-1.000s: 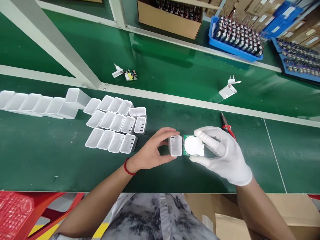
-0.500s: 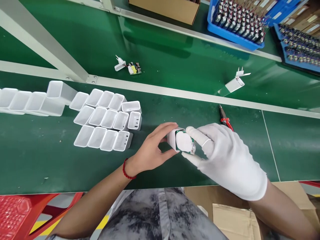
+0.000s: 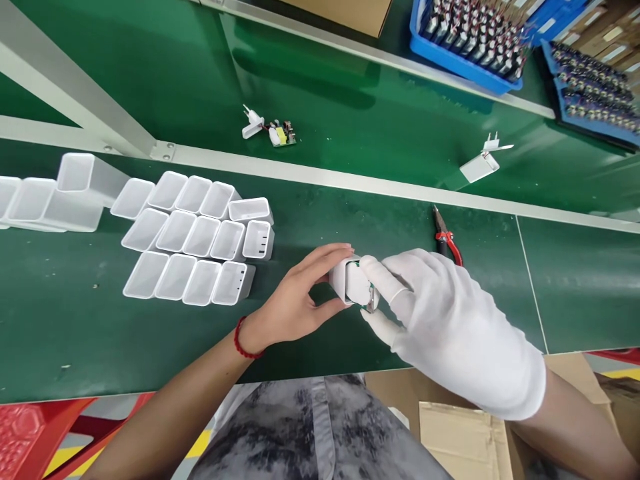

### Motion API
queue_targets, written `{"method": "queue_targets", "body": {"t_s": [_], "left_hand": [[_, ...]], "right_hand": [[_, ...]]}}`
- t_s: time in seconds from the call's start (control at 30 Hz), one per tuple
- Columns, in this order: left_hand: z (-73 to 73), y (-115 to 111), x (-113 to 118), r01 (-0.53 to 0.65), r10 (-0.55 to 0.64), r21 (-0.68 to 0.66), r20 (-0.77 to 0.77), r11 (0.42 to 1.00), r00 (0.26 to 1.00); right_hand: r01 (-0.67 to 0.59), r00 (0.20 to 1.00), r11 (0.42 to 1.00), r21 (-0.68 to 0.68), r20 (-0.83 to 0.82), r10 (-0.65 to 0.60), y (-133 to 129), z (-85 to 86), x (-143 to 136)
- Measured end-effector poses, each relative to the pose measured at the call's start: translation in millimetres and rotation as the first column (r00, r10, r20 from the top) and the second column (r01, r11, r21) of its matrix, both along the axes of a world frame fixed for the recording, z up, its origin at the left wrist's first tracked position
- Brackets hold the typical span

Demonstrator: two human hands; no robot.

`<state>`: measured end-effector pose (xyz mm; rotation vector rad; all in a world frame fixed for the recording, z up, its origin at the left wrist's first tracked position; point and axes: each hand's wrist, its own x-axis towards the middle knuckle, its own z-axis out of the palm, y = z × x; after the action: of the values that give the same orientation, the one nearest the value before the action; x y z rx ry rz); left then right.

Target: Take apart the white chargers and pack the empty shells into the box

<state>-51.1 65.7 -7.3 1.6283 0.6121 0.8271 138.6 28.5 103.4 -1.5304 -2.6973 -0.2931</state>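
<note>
Head view: half-closed hands (image 3: 296, 303) grip white case (image 3: 339, 280), long axis left-right, mouth rightward, and partly inserted board (image 3: 359, 287).

Through my feed I saw a green surface (image 3: 350, 223), bordered by a pale metal rail (image 3: 320, 179), with a slanting post (image 3: 65, 93) at left. A second rail (image 3: 375, 59) edged a shelf (image 3: 397, 33) above. Down left, a red stool (image 3: 25, 427) stood on grey floor marked by a yellow stripe (image 3: 199, 445). The cropped top right probably held stacked cartons (image 3: 610, 33). Bright light glazed the green.
</note>
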Motion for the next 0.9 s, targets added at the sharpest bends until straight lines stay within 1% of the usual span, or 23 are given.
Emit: {"method": "queue_targets", "body": {"t_s": [0.13, 0.23, 0.43, 0.5, 0.53, 0.57, 0.6, 0.63, 0.67, 0.7, 0.73, 0.77, 0.8, 0.83, 0.87, 0.9], "left_hand": [[0.5, 0.0, -0.5, 0.000, 0.001, 0.018, -0.056, 1.000, 0.998], [1.0, -0.3, -0.6, 0.004, -0.002, 0.024, -0.082, 1.000, 0.997], [1.9, -0.4, 4.0, 0.020, -0.019, 0.018, -0.059, 1.000, 0.998], [0.2, -0.6, 5.6, -0.005, 0.004, -0.035, -0.027, 0.999, 1.000], [-1.0, -0.8, 6.2, -0.022, 0.022, -0.086, 0.004, 0.996, 1.000], [-2.4, -1.1, 6.6, -0.037, 0.044, -0.150, 0.042, 0.988, 0.998], [-3.7, -1.5, 7.0, -0.045, 0.064, -0.216, 0.083, 0.975, 0.994], [-4.8, -2.1, 7.4, -0.046, 0.082, -0.274, 0.122, 0.961, 0.989], [-5.6, -3.0, 8.1, -0.042, 0.095, -0.318, 0.154, 0.947, 0.984], [-5.8, -4.0, 9.1, -0.034, 0.100, -0.343, 0.175, 0.939, 0.979], [-5.6, -5.2, 10.4, -0.026, 0.097, -0.353, 0.186, 0.935, 0.978], [-5.0, -6.5, 11.8, -0.020, 0.092, -0.348, 0.191, 0.937, 0.977], [-4.0, -7.8, 13.2, -0.017, 0.082, -0.328, 0.185, 0.945, 0.979], [-2.6, -8.9, 14.3, -0.019, 0.070, -0.295, 0.164, 0.955, 0.984], [-1.0, -9.7, 15.0, -0.019, 0.055, -0.256, 0.132, 0.966, 0.990], [0.6, -10.0, 15.1, -0.012, 0.034, -0.222, 0.096, 0.975, 0.995]], "right_hand": [[0.005, 0.999, 0.999, -0.034, 0.039, -0.004, 1.0, 3.6, -5.3], [0.006, 0.999, 0.999, -0.037, 0.052, -0.004, -0.7, 2.4, -6.9], [0.001, 0.994, 0.999, -0.054, 0.112, 0.005, 2.8, -4.4, -12.2], [-0.019, 0.998, 0.996, -0.085, 0.064, 0.024, 5.3, -4.9, -8.2], [-0.027, 1.000, 0.996, -0.088, 0.001, 0.027, 5.1, -5.6, -4.2], [-0.022, 0.995, 0.998, -0.056, -0.094, 0.017, 3.3, -7.1, 0.8], [0.014, 0.974, 1.000, 0.019, -0.224, -0.009, -0.2, -10.0, 6.0], [0.091, 0.925, 0.992, 0.083, -0.377, -0.053, -5.0, -14.9, 10.7], [0.193, 0.835, 0.978, 0.081, -0.537, -0.120, -10.8, -21.7, 14.1], [0.272, 0.699, 0.962, -0.016, -0.684, -0.209, -16.9, -30.5, 15.7], [0.285, 0.521, 0.936, -0.209, -0.786, -0.334, -22.7, -40.5, 15.1], [0.214, 0.338, 0.876, -0.432, -0.809, -0.481, -27.4, -51.3, 12.6], [0.083, 0.197, 0.785, -0.614, -0.762, -0.617, -30.8, -61.8, 8.5], [-0.042, 0.103, 0.698, -0.714, -0.698, -0.708, -32.8, -71.5, 3.8], [-0.117, 0.039, 0.651, -0.750, -0.659, -0.751, -33.5, -79.8, -1.1], [-0.142, 0.001, 0.639, -0.756, -0.645, -0.764, -33.1, -86.5, -5.2]]}}
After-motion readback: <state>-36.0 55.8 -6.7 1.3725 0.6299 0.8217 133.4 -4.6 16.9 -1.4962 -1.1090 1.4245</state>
